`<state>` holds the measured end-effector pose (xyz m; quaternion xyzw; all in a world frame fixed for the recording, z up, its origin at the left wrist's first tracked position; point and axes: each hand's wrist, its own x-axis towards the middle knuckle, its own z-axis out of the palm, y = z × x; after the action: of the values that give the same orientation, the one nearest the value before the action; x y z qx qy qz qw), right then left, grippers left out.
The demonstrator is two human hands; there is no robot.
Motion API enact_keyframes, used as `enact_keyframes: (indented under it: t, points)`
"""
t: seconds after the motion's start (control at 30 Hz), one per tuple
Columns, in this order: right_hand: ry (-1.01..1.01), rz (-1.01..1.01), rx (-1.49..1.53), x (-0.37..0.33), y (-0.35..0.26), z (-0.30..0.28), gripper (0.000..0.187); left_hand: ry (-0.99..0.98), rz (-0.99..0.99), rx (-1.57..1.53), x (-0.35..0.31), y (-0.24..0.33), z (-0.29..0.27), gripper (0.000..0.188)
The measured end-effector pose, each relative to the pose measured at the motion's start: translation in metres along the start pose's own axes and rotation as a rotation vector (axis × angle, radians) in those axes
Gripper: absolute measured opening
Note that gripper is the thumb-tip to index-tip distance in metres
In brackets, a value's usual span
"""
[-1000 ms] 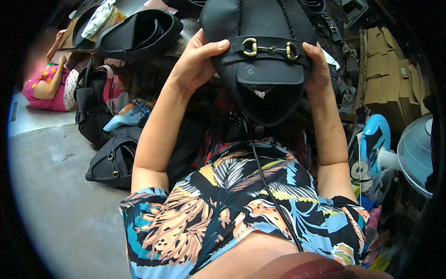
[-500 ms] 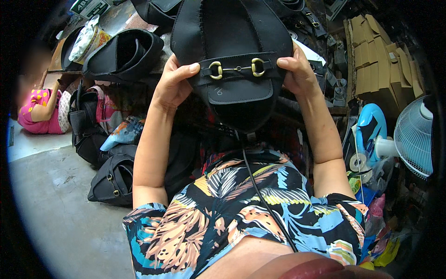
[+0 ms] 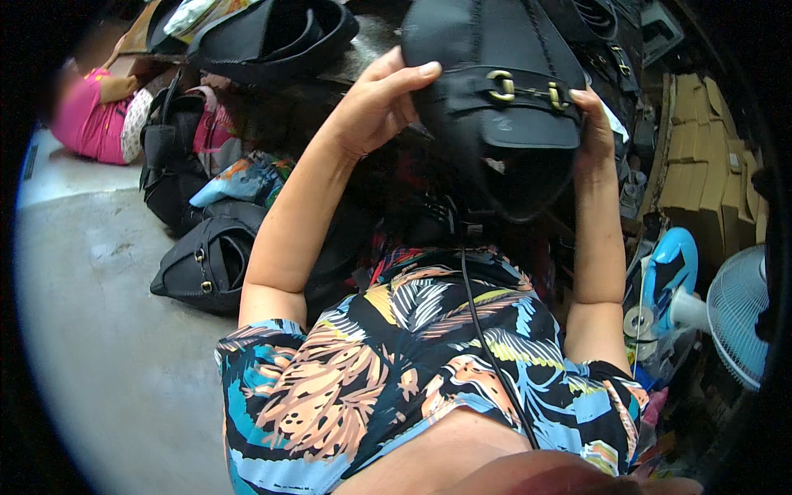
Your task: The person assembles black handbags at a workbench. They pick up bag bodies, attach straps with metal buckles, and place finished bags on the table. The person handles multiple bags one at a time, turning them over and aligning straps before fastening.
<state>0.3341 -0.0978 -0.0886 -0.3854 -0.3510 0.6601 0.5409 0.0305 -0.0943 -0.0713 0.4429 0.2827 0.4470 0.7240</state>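
Note:
Raised in front of me is a black leather bag (image 3: 458, 95), slightly blurred, with stitched seams running down its front. A brass horsebit buckle (image 3: 501, 87) crosses a strap on it, above a small rounded flap (image 3: 528, 130). My left hand (image 3: 384, 103) grips the bag's left edge, thumb on the front and fingers mostly behind. My right hand (image 3: 596, 124) holds the right edge the same way, its thumb close to the buckle's right ring. The bag tilts, its right side lower. A dark hollow shows below the flap.
Black leather pieces (image 3: 272, 41) lie on the workbench ahead. A black bag with brass buckles (image 3: 206, 260) sits on the floor (image 3: 107, 272) to the left. Another person in pink (image 3: 95, 120) is at far left. Cardboard boxes (image 3: 701, 148) and a fan (image 3: 738, 313) stand at right.
The bag and both hands have shifted right in view, and the bag has tilted with its right side lower. My head view has turned, so the surroundings sit differently. Both hands keep their hold.

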Motion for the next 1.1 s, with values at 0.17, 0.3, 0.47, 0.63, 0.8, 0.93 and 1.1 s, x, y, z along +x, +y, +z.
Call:
enact_keyframes:
  t: [0.17, 0.3, 0.47, 0.63, 0.8, 0.93, 1.1]
  points:
    - [-0.190, -0.037, 0.034, 0.011, -0.001, -0.013, 0.055, -0.101, 0.064, -0.090, -0.006, 0.006, 0.020, 0.034]
    - [-0.167, -0.026, 0.013, 0.011, 0.001, -0.014, 0.060, -0.019, -0.029, -0.037, -0.004, 0.007, 0.022, 0.031]
    - [-0.258, -0.042, -0.009, 0.017, 0.005, -0.021, 0.059, -0.015, -0.051, -0.016, -0.005, 0.010, 0.025, 0.027]
    - [-0.066, -0.261, -0.222, 0.015, 0.000, -0.004, 0.051, 0.041, -0.020, 0.031, -0.008, 0.013, 0.035, 0.026]
    - [0.083, -1.017, -0.924, -0.031, -0.039, 0.056, 0.026, 0.021, 0.033, -0.138, -0.007, 0.011, 0.048, 0.021]
    - [-0.099, -1.074, -1.523, -0.057, -0.057, 0.095, 0.021, -0.005, 0.143, 0.028, -0.005, 0.008, 0.060, 0.030]
    - [-0.191, -0.872, -1.237, -0.050, -0.055, 0.100, 0.014, 0.024, 0.150, -0.023, -0.001, 0.004, 0.067, 0.028]
